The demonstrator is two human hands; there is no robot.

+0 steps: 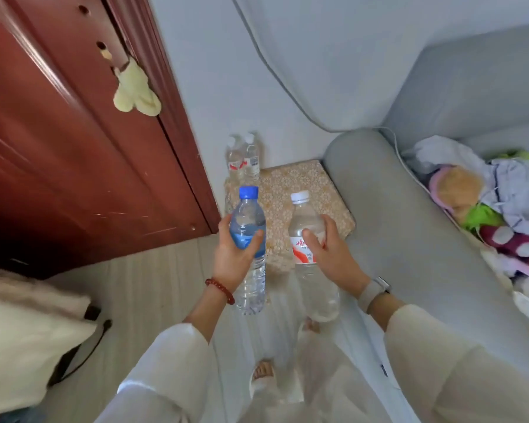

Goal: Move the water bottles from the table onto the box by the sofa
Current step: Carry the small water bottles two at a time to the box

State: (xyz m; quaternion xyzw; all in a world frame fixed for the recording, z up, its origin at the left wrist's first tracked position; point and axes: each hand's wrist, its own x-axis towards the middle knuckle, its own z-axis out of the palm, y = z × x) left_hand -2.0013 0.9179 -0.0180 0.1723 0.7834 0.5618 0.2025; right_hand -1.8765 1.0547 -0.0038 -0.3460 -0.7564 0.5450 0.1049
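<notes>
Blue-capped bottle [247,239] gripped in left hand [231,254] | white-capped bottle [306,239] in right hand [330,251] — bases blurred

Both arms stretched forward in loose white sleeves. Left hand [235,254] wrapped around a blue-capped bottle [248,248], beaded bracelet at the wrist. Right hand [333,251] gripping a white-capped bottle [306,239] just beside it, watch on the wrist.

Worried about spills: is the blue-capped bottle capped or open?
Capped: the blue cap sits on the bottle held upright in the left hand.
</notes>
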